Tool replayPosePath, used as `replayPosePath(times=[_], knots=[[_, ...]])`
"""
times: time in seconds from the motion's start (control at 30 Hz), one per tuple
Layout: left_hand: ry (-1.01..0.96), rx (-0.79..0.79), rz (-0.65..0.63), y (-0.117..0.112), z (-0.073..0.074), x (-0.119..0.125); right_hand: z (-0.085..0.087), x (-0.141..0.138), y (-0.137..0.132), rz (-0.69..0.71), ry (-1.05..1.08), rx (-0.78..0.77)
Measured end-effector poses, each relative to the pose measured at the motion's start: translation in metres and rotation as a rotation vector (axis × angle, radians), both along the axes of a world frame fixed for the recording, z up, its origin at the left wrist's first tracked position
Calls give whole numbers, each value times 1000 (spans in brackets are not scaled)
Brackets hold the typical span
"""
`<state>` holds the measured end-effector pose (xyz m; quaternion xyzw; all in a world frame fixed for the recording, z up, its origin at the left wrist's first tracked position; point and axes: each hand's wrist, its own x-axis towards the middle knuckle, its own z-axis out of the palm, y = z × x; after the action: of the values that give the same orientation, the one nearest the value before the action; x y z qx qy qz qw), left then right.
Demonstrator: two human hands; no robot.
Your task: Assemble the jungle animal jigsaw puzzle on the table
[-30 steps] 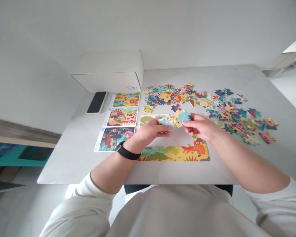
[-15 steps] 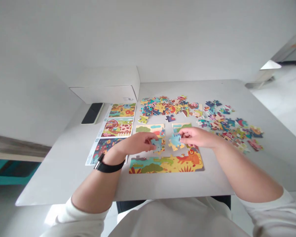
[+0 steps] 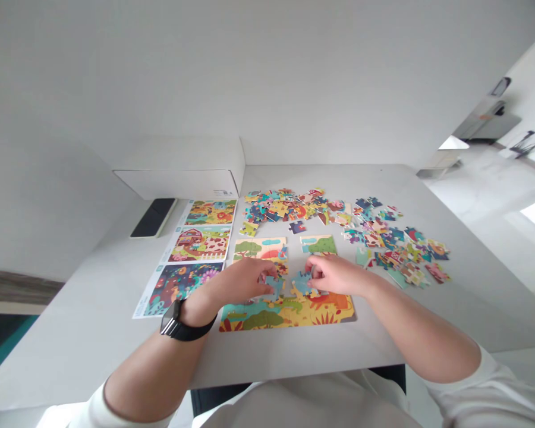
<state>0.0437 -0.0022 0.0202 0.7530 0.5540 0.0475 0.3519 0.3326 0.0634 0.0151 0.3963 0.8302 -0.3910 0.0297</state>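
My left hand [image 3: 246,279], a black watch on its wrist, pinches a light-blue puzzle piece [image 3: 275,286] with yellow along its lower edge. Opposite it, my right hand [image 3: 339,274] has thumb and fingers closed on another blue puzzle piece [image 3: 300,283]. A narrow gap separates the two pieces. Just below them lies a joined puzzle strip [image 3: 289,316] with a crocodile, bush and lion; the held pieces partly cover its upper edge. Above my left hand is a joined section [image 3: 261,245] with a tree and cloud. A tree section [image 3: 318,244] lies apart, above my right hand.
Loose puzzle pieces form a heap [image 3: 289,205] at the back and another [image 3: 396,244] to the right. On the left are a sheet of reference pictures [image 3: 203,244], a phone [image 3: 154,217] and a white box [image 3: 176,183] against the wall.
My right hand has brought its piece left and down, closer to the left hand's piece and the lower strip. Both hands keep hold of their pieces. The camera view has shifted.
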Motion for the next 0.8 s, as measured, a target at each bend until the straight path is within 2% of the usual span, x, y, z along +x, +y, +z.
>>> replayPosePath(times=[0.2,0.47,0.8], knots=[[83,94,2,-1,1,6,-4,-4,-6,1,-34,120],[82,142,42,1,0,5,2,-7,-8,-18,-94,203],[1,373,190,8,-3,4,3,11,18,-144,15,236]])
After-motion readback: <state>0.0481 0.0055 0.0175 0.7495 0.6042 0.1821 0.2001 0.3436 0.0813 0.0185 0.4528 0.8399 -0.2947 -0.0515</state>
